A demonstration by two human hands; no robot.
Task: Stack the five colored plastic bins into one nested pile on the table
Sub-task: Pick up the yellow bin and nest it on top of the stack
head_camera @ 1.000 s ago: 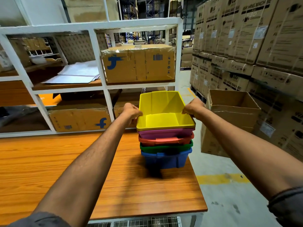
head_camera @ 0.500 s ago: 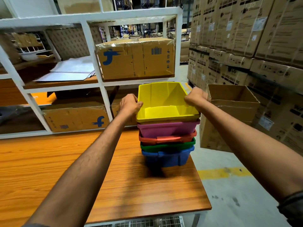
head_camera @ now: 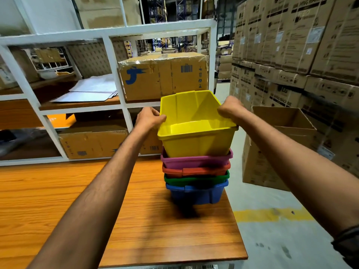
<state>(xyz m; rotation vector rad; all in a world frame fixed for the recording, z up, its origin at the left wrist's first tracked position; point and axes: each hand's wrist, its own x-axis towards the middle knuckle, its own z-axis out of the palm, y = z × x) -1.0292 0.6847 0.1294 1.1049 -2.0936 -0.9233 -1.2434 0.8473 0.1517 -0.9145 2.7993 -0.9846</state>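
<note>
**A:** What is changed since a second ago?

**B:** The yellow bin (head_camera: 196,140) is raised. In the earlier view only its rim is shown above the purple bin (head_camera: 196,161). Now nearly its whole front wall is exposed, and only its base is kept inside.

**A:** What is meant by that for the task?

**B:** All five bins are gathered in one pile near the right edge of the desk (head_camera: 116,210). The blue bin (head_camera: 196,194) is placed lowest, then the green bin (head_camera: 194,180), the red bin (head_camera: 196,170) and the purple one. The top bin is judged not to be seated, so it would have to be lowered straight down before the nesting can be counted as done.

**A:** How are the hands set, from the left?

**B:** The left hand (head_camera: 149,118) is curled round the yellow bin's left rim, with the arm stretched forward. The right hand (head_camera: 230,110) is clamped on the right rim, with the fingers folded over the edge. Further right, an open cardboard box (head_camera: 275,144) is seen on the floor, apart from the desk.
</note>
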